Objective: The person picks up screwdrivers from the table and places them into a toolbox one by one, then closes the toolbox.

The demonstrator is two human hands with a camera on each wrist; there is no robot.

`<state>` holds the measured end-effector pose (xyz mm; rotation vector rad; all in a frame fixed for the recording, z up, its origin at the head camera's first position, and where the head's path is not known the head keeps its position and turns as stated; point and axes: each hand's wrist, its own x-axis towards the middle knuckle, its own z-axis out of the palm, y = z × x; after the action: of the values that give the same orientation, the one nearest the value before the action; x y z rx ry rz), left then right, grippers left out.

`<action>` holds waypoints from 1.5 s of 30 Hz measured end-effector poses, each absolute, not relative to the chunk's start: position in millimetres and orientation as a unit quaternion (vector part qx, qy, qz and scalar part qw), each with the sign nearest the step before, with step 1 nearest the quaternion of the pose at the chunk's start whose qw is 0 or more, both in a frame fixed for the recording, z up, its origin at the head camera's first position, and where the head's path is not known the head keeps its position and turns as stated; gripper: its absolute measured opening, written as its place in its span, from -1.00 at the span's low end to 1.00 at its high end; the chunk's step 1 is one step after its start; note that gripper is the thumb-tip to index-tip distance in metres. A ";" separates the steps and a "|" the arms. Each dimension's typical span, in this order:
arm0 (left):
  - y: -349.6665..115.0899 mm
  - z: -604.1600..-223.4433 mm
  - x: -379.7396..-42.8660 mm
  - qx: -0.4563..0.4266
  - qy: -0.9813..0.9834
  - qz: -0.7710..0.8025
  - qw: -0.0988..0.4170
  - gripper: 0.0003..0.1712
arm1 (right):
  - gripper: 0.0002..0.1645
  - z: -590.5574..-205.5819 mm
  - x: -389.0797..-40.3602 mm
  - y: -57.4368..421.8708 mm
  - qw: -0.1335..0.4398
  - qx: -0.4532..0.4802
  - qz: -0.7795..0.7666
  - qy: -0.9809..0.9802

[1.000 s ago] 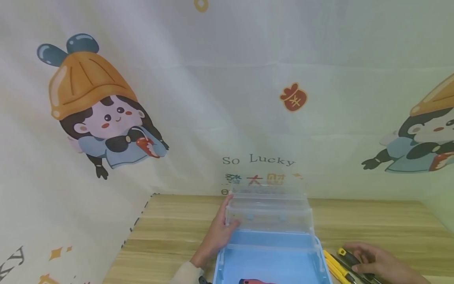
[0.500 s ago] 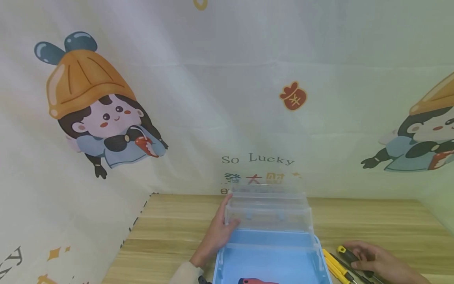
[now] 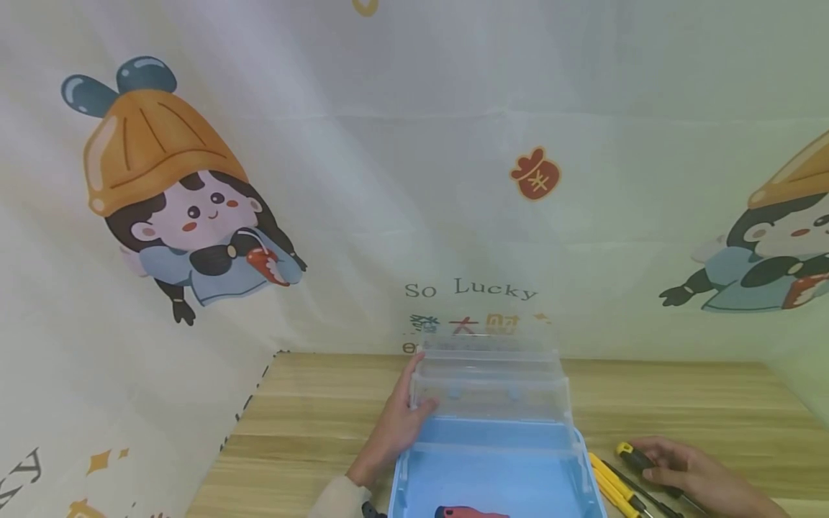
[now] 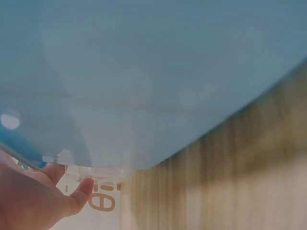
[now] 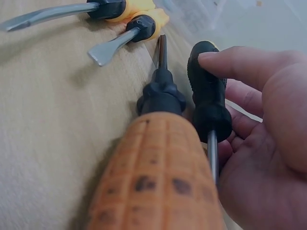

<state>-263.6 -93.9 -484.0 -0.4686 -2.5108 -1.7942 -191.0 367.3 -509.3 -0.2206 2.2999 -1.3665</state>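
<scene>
In the head view my left hand [image 3: 396, 424] holds the left edge of the clear plastic lid [image 3: 495, 396], thumb in front and fingers behind. The lid stands raised at the back of a blue box [image 3: 499, 428]. A red-handled tool [image 3: 468, 512] lies in the box, cut off by the frame. To the right of the box, my right hand [image 3: 693, 471] grips a screwdriver [image 3: 637, 458] by its black handle with a yellow end. In the right wrist view the thumb presses on this black handle [image 5: 206, 81], with fingers curled behind it.
Yellow-handled tools [image 3: 610, 482] lie between box and right hand. In the right wrist view are an orange-handled screwdriver [image 5: 156, 177] and two flat-tipped tools with yellow handles, one nearer [image 5: 139, 28]. A printed cloth [image 3: 363, 201] hangs behind the wooden table [image 3: 311, 417].
My right hand and the screwdriver have shifted very slightly, the handle's yellow end tipping up a little. The left hand keeps its hold on the lid.
</scene>
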 end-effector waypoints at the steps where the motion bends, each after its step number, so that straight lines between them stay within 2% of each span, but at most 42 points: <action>1: -94.1 -484.0 -263.5 -0.149 -0.806 -0.574 0.009 -0.15 | -0.32 -509.6 -190.9 367.0 0.221 -0.074 -0.489 0.841; 15: -94.7 -484.5 -264.0 -0.153 -0.808 -0.569 0.006 -0.13 | -0.17 -504.9 -193.5 365.4 0.213 -0.010 -0.437 0.874; 30: -93.9 -481.6 -262.5 -0.155 -0.809 -0.568 0.006 -0.14 | -0.10 -506.9 -193.2 363.6 0.206 0.005 -0.475 0.856; 45: -93.3 -483.7 -262.6 -0.147 -0.809 -0.569 0.007 -0.13 | -0.17 -510.5 -192.4 369.1 0.209 -0.050 -0.477 0.852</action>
<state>-262.6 -93.3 -483.7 -0.4586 -2.5305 -1.7781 -192.4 369.1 -510.5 -0.1384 2.3708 -1.3256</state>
